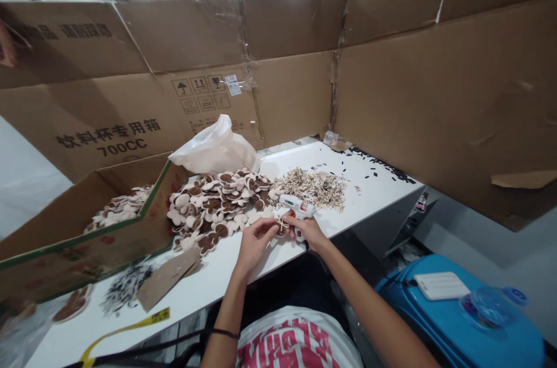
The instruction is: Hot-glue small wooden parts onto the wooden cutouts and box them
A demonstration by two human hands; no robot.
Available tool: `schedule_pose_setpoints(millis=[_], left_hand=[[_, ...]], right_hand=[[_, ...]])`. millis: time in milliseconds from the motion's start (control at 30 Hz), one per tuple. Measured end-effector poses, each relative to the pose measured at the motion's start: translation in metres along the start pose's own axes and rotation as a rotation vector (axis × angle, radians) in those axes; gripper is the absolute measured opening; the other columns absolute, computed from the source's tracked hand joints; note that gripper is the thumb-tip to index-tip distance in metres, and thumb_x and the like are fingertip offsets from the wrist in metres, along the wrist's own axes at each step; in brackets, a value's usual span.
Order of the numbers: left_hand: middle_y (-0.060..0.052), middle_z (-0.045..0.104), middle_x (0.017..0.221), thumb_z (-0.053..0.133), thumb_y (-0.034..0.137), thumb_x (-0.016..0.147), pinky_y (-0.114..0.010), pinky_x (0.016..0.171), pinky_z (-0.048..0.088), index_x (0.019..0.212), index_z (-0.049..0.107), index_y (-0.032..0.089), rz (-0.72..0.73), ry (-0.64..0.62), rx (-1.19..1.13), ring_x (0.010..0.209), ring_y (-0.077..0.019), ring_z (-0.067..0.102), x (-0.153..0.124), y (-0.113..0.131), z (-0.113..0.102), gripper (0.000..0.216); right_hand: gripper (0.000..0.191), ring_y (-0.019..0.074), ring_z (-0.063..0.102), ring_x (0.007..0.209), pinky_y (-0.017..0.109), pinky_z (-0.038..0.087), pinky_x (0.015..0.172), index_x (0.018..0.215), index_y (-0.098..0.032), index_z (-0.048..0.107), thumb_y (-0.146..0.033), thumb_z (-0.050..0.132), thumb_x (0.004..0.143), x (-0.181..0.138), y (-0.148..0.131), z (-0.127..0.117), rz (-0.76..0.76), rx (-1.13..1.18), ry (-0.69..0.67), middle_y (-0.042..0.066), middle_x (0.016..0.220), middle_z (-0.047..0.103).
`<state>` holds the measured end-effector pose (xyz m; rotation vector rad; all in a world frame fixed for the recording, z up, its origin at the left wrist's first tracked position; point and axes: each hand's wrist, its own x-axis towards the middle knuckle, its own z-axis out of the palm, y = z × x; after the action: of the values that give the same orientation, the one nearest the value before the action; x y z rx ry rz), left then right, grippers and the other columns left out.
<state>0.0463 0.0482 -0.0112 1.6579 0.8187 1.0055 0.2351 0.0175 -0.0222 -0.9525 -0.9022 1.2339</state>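
Note:
Between the fingers of my left hand (256, 243) is a small brown piece with a cream bow (282, 226) on it, held just above the table's front edge. My right hand (310, 233) is closed around the handle of a white hot glue gun (297, 204), whose body lies above the fingers. The thumb and fingertips of that hand also reach to the bow. Just beyond both hands spreads a heap of brown and cream fabric pieces (217, 199). Right of it lies a pile of small cream bows (315, 187).
A cardboard box (100, 258) with more pieces stands left, near a white plastic bag (220, 147). Cardboard walls (296, 95) enclose the table's back and right. Black bits (383, 166) lie at the far right. A blue stool (435, 321) holds a white power bank (441, 285) and plastic bottle (489, 307).

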Motion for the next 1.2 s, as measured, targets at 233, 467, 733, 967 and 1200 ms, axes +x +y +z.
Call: schedule_pose_setpoints(millis=[233,467,733,967,1200], left_hand=[[-0.009,0.080,0.107,0.071,0.045,0.094,-0.037,0.089,0.061,0.113,0.076,0.020,0.014,0.116,0.064,0.096,-0.0241,0.076,0.002,0.003,0.000,0.032],[-0.006,0.076,0.096,0.058,0.033,0.099,-0.039,0.081,0.055,0.104,0.074,0.023,0.098,0.427,0.582,0.082,-0.0233,0.069,0.000,-0.006,-0.004,0.020],[-0.012,0.065,0.122,0.055,0.020,0.100,-0.048,0.096,0.048,0.128,0.067,0.025,0.339,0.170,1.002,0.111,-0.0304,0.058,0.000,0.000,0.006,0.031],[-0.010,0.067,0.124,0.053,0.021,0.104,-0.045,0.091,0.045,0.125,0.069,0.027,0.418,0.028,1.111,0.110,-0.0286,0.056,-0.002,0.011,0.014,0.027],[-0.010,0.070,0.123,0.057,0.029,0.103,-0.049,0.095,0.042,0.120,0.070,0.027,0.486,-0.158,1.062,0.113,-0.0306,0.056,-0.003,0.019,0.024,0.021]], right_hand=[[0.044,0.0119,0.054,0.039,0.021,0.041,0.039,0.081,-0.018,0.068,-0.052,0.093,0.068,0.002,0.001,-0.001,0.025,0.078,0.072,0.000,0.056,0.067],[0.042,0.0130,0.055,0.042,0.023,0.042,0.041,0.085,-0.019,0.068,-0.046,0.094,0.066,0.010,0.007,-0.005,0.018,0.252,0.269,-0.001,0.056,0.066],[0.041,0.0119,0.053,0.041,0.023,0.038,0.040,0.083,-0.018,0.070,-0.047,0.093,0.065,0.008,0.002,-0.001,-0.003,0.228,0.304,0.001,0.056,0.066],[0.042,0.0115,0.052,0.042,0.023,0.039,0.041,0.078,-0.019,0.067,-0.048,0.094,0.065,0.005,-0.004,0.001,-0.013,0.274,0.330,0.000,0.057,0.066],[0.042,0.0127,0.053,0.041,0.026,0.040,0.041,0.075,-0.021,0.064,-0.048,0.094,0.065,0.005,-0.004,0.001,0.014,0.312,0.339,-0.001,0.057,0.066]])
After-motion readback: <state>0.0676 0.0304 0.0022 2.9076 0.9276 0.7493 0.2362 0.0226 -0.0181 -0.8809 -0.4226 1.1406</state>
